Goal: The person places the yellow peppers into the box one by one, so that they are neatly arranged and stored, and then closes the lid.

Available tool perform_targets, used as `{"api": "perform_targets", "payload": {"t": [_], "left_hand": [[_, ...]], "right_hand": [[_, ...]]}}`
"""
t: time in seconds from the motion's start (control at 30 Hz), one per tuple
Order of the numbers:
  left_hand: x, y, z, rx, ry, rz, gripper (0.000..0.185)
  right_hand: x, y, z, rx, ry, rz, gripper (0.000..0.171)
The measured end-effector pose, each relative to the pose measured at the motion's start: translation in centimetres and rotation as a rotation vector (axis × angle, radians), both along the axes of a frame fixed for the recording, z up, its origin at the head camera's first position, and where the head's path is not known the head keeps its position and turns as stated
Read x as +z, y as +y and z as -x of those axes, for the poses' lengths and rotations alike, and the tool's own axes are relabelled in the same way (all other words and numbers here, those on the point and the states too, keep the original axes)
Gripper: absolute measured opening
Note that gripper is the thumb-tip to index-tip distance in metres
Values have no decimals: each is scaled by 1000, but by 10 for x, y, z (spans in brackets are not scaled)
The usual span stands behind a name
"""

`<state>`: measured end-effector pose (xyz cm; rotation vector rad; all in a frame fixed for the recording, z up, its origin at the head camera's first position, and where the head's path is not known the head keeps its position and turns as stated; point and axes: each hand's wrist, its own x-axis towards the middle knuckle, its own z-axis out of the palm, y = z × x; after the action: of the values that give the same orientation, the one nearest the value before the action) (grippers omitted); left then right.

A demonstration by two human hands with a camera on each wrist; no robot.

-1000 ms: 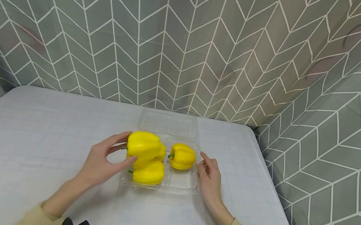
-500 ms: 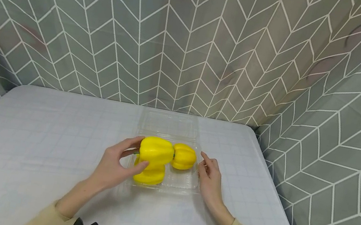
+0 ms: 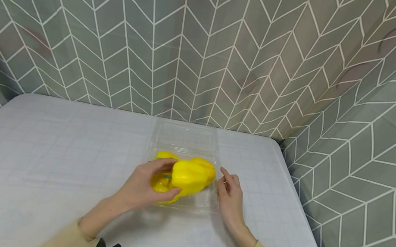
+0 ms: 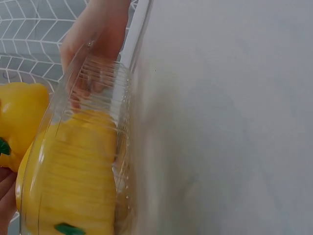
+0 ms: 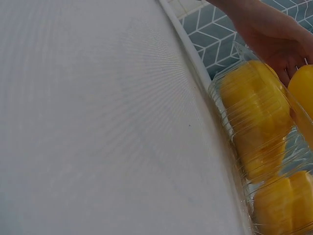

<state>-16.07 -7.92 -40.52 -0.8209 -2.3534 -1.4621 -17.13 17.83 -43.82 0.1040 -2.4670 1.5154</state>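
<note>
My left hand [image 3: 147, 189] grips a yellow bell pepper [image 3: 189, 176] by its green-stemmed end, fingers behind and thumb in front. In the left wrist view this pepper [image 4: 22, 120] shows beyond the near wall of a clear plastic clamshell container [image 3: 196, 204]. Inside the container are a back-left pepper [image 3: 166, 155], a front-left one [image 3: 161, 184] partly behind the hand, and a right one [image 3: 210, 169] partly covered by the held pepper. My right hand [image 3: 230, 199] rests at the container's right rim, fingers loosely bent; their exact contact is unclear.
The container's transparent lid [image 3: 186, 135] lies folded back towards the table's far edge. A white cloth covers the table [image 3: 61, 140]. Grey patterned curtains [image 3: 203, 45] hang behind and to the right. Black wrist devices sit on both sleeves.
My left hand has carried its pepper rightward and slightly towards me, from over the left peppers to in front of the right one. The right hand and the container have stayed put.
</note>
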Motion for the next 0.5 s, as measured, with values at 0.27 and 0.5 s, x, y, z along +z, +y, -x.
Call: {"api": "perform_targets", "payload": {"t": [0.27,0.5], "left_hand": [[1,13,1,-47,7,75,70],[3,23,0,-50,-2,134,67]], "right_hand": [[-2,0,0,3,7,-11,40],[-2,0,1,5,13,-16,39]]}}
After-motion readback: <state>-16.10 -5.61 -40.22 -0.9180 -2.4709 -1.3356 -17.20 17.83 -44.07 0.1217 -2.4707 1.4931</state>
